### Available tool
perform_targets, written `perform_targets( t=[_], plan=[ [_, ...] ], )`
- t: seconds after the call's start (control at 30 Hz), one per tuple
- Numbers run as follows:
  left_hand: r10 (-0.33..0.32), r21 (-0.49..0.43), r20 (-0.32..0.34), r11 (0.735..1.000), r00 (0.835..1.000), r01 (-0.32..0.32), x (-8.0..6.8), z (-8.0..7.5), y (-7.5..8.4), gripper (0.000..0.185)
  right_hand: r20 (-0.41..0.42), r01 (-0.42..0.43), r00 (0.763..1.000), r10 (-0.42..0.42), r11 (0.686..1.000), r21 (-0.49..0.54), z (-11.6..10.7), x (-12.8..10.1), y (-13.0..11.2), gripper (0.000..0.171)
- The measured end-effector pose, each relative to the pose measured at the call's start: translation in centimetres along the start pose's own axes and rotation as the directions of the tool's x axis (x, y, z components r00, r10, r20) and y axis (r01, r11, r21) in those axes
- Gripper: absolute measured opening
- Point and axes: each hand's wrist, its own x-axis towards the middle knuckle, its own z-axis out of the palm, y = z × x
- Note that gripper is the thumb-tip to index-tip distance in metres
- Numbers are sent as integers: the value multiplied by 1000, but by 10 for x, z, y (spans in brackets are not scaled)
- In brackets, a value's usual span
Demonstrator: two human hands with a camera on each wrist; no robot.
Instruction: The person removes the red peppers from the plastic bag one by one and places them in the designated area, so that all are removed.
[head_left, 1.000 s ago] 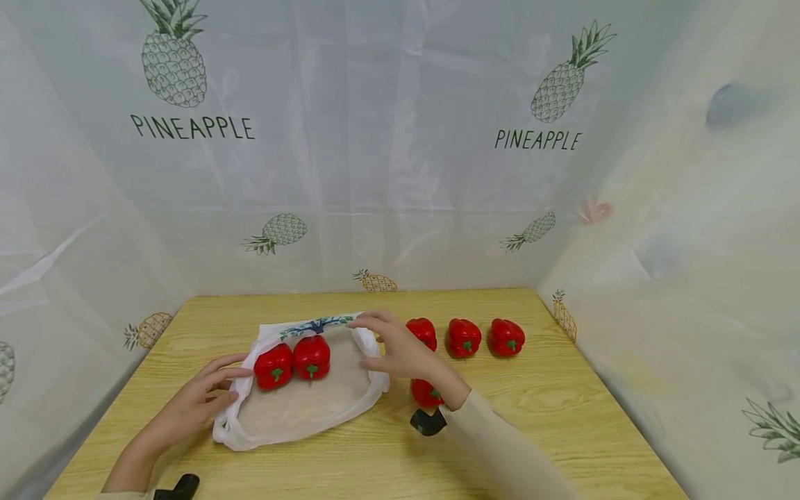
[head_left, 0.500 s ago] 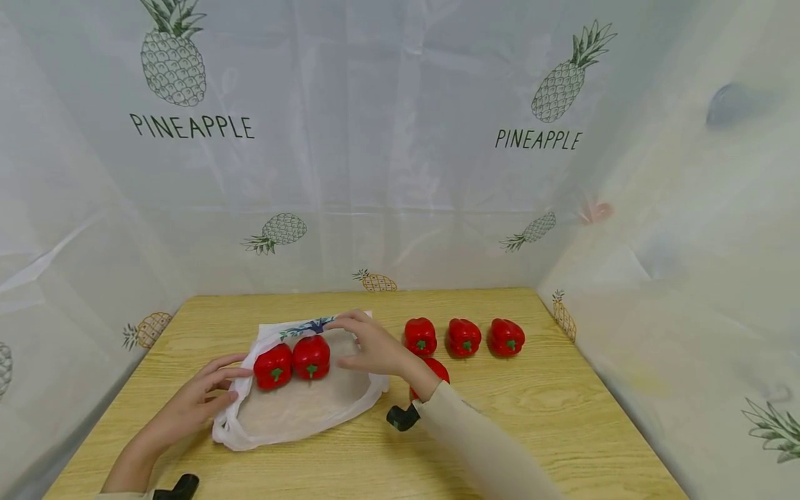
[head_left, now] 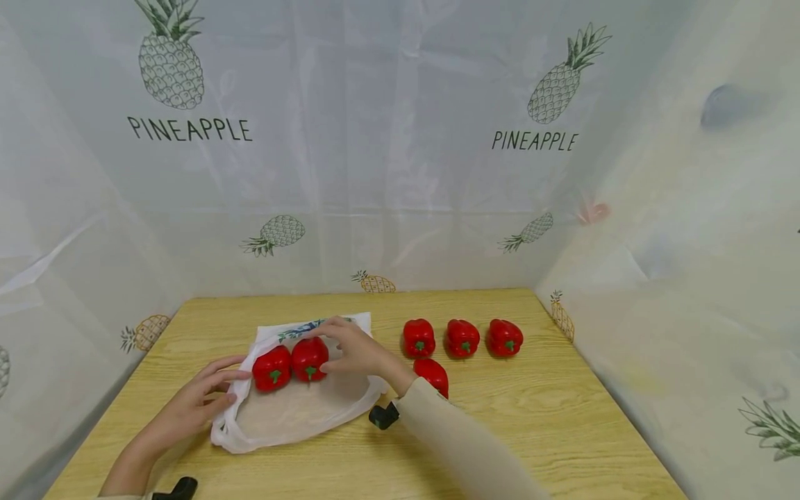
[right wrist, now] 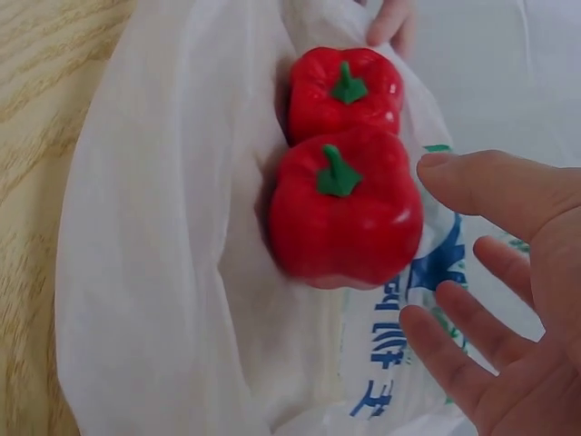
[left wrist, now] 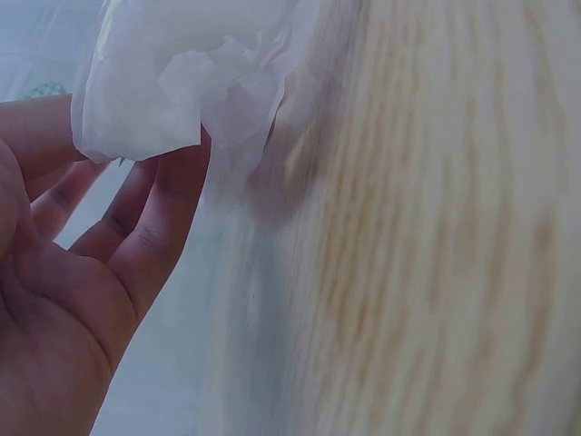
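A white plastic bag with a blue and green print lies with its mouth spread on the table. Two red bell peppers with green stems sit side by side in it: a left pepper and a right pepper. My right hand reaches over the bag, thumb and fingers spread beside the right pepper; whether they touch it I cannot tell. At the bag's left rim, my left hand touches the plastic with loosely bent fingers. In the left wrist view, the bag covers those fingertips.
Three more red bell peppers stand in a row right of the bag. One further pepper lies nearer, partly behind my right sleeve. The wooden table meets pineapple-printed plastic sheeting at its back and sides.
My right hand has moved left from the bag's right rim to the right pepper. The peppers outside, partly covered before, show more fully. My left hand has stayed put.
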Motion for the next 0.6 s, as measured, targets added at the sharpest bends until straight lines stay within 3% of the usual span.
perform_targets(
  t=[0.33,0.6],
  plan=[
    [44,9,-17,999,999,-44,0,1,-1,35,7,-11,1000,12,997,-77,12,12,3,57],
    [20,13,-14,1000,1000,-20,0,1,-1,35,10,-67,998,68,994,-86,18,15,5,59]
  ],
)
